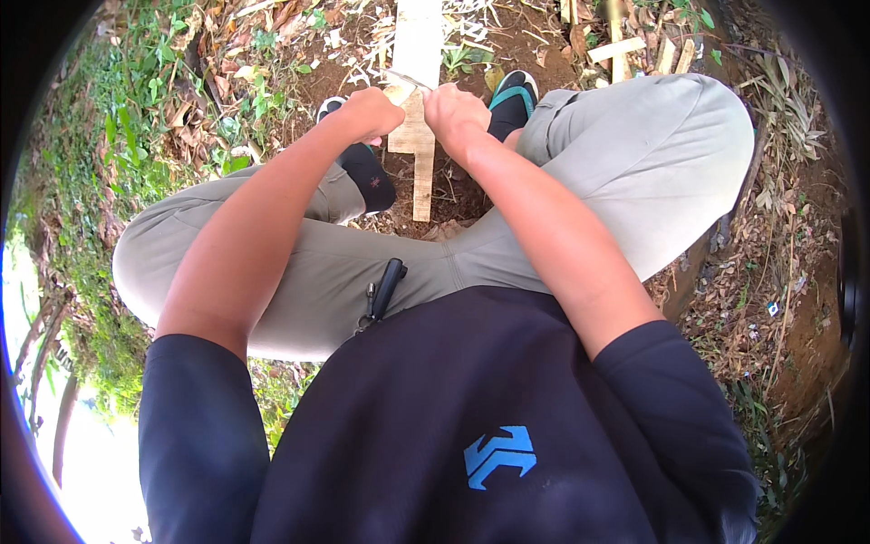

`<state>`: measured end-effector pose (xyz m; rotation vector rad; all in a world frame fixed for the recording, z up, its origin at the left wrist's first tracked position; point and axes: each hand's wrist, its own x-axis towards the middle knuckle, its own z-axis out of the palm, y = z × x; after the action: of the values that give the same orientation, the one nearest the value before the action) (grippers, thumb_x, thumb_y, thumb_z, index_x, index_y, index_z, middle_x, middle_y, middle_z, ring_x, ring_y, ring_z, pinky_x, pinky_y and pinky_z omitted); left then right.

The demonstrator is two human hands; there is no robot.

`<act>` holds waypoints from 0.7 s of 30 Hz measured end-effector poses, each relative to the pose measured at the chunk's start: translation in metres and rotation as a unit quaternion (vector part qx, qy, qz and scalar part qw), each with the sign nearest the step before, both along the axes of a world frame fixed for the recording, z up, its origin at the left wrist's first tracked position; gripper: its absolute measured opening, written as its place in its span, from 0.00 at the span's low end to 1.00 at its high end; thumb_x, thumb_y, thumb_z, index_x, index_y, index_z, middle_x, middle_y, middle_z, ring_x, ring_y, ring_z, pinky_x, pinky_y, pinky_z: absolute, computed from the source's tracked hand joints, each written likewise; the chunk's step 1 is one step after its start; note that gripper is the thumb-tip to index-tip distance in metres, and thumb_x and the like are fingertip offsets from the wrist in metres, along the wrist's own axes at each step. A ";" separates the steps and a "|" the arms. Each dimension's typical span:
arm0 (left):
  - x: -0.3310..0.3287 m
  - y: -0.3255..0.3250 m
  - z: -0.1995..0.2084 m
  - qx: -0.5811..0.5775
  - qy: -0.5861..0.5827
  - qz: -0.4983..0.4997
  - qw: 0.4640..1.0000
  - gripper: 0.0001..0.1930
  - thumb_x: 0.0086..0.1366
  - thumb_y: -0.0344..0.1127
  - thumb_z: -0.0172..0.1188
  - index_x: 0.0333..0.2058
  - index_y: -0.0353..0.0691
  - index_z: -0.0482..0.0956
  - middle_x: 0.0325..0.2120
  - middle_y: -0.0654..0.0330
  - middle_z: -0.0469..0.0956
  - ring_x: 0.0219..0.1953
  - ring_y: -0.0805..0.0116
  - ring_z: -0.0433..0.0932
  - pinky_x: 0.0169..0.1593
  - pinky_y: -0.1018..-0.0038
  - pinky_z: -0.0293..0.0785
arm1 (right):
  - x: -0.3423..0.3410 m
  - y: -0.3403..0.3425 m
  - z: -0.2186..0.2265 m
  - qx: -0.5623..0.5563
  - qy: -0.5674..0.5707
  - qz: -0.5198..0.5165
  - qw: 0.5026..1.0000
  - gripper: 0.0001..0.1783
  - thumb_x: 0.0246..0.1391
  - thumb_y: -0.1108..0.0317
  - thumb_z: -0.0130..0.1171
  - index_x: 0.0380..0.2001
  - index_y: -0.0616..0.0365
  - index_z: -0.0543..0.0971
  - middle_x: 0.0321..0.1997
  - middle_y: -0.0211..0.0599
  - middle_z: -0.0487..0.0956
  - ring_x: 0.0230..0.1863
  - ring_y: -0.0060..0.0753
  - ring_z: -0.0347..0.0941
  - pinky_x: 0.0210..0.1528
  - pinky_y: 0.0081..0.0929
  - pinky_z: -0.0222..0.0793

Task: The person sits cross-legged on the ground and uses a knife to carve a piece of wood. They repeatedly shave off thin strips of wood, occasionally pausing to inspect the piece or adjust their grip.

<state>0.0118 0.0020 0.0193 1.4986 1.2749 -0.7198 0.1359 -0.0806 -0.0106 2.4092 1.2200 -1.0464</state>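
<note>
the pale board [418, 36] lies between the feet, long axis running away from the person, narrow end pointing at the lap. right of the board, the right hand [458, 113] is closed, apparently around a thin blade [410, 80] crossing it; left of it, the left hand [370, 114] curls, what it grips i cannot tell.

Dark short-sleeved T-shirt [390, 426], pale grey-khaki trousers [625, 172], dark footwear.
The shirt, near black with a navy cast, bears a bright blue angular emblem [500, 457] on the chest; its plain sleeves [204, 399] end above the elbows. Stitched seams line the trousers. A black cylindrical fob [390, 288] with metal ring shows at the waist. The right shoe [514, 102] has teal bands; the black left sock [369, 174], a small reddish mark.
</note>
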 end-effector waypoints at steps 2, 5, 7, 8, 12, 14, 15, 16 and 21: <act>0.007 -0.002 -0.002 -0.022 -0.007 0.016 1.000 0.15 0.57 0.38 0.57 0.23 0.27 0.74 0.19 0.50 0.76 0.17 0.64 0.77 0.18 0.67 0.70 | 0.009 -0.006 -0.009 0.004 0.004 0.013 1.000 0.27 0.66 0.49 0.39 0.47 0.60 0.79 0.50 0.48 0.80 0.51 0.45 0.78 0.50 0.37 0.75; 0.005 0.003 -0.010 -0.057 -0.028 0.004 0.998 0.15 0.56 0.38 0.59 0.19 0.31 0.72 0.15 0.54 0.74 0.14 0.65 0.74 0.15 0.66 0.64 | 0.015 -0.007 -0.004 -0.017 0.006 0.056 0.998 0.26 0.67 0.53 0.38 0.48 0.61 0.79 0.52 0.46 0.79 0.53 0.45 0.77 0.50 0.38 0.75; 0.008 -0.001 -0.010 -0.072 -0.034 -0.004 0.997 0.15 0.57 0.37 0.59 0.20 0.31 0.72 0.14 0.55 0.73 0.14 0.66 0.73 0.14 0.66 0.63 | 0.016 -0.013 0.000 -0.027 0.001 0.060 0.998 0.24 0.66 0.56 0.39 0.48 0.60 0.79 0.53 0.46 0.78 0.54 0.45 0.77 0.50 0.38 0.75; 0.012 -0.005 -0.010 -0.069 -0.029 0.001 0.997 0.14 0.57 0.37 0.59 0.20 0.31 0.73 0.14 0.55 0.73 0.13 0.66 0.72 0.14 0.66 0.62 | 0.015 -0.014 0.001 -0.021 -0.002 0.050 0.999 0.22 0.66 0.59 0.40 0.48 0.60 0.79 0.54 0.46 0.78 0.54 0.45 0.76 0.50 0.38 0.75; 0.013 -0.016 -0.006 -0.027 -0.036 -0.013 0.999 0.15 0.56 0.37 0.60 0.20 0.31 0.73 0.14 0.55 0.73 0.13 0.66 0.71 0.14 0.67 0.62 | 0.014 -0.013 0.023 -0.051 0.013 0.062 0.997 0.21 0.65 0.62 0.40 0.48 0.57 0.80 0.57 0.46 0.76 0.54 0.46 0.76 0.50 0.39 0.75; 0.008 -0.011 -0.002 -0.029 -0.030 -0.011 0.999 0.15 0.56 0.37 0.60 0.20 0.30 0.73 0.14 0.55 0.73 0.13 0.66 0.72 0.14 0.67 0.62 | 0.016 -0.009 0.025 -0.064 0.030 0.078 0.994 0.22 0.65 0.61 0.39 0.50 0.57 0.79 0.57 0.46 0.76 0.54 0.46 0.76 0.52 0.39 0.74; 0.007 -0.008 0.001 -0.027 -0.028 -0.008 0.999 0.15 0.56 0.37 0.59 0.21 0.29 0.73 0.14 0.55 0.73 0.13 0.66 0.72 0.14 0.67 0.63 | 0.020 -0.002 0.023 -0.057 0.041 0.091 0.993 0.23 0.65 0.60 0.38 0.50 0.58 0.79 0.58 0.47 0.75 0.55 0.47 0.75 0.53 0.40 0.73; 0.004 -0.005 0.002 -0.027 -0.021 0.004 0.999 0.15 0.56 0.37 0.60 0.21 0.29 0.74 0.14 0.55 0.73 0.13 0.66 0.72 0.15 0.67 0.63 | 0.022 0.003 0.022 -0.051 0.051 0.105 0.992 0.24 0.65 0.59 0.37 0.51 0.58 0.78 0.58 0.47 0.75 0.55 0.48 0.75 0.54 0.40 0.72; -0.013 0.001 -0.008 -0.053 -0.002 0.027 0.998 0.14 0.55 0.35 0.60 0.23 0.26 0.74 0.15 0.53 0.74 0.14 0.65 0.73 0.15 0.67 0.65 | 0.021 0.014 -0.004 -0.044 0.143 0.060 0.987 0.25 0.61 0.62 0.36 0.47 0.67 0.77 0.53 0.58 0.75 0.55 0.53 0.73 0.57 0.44 0.66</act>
<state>-0.0015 0.0030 0.0115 1.3754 1.2503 -0.7380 0.1567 -0.0670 -0.0145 2.1426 1.3577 -1.4129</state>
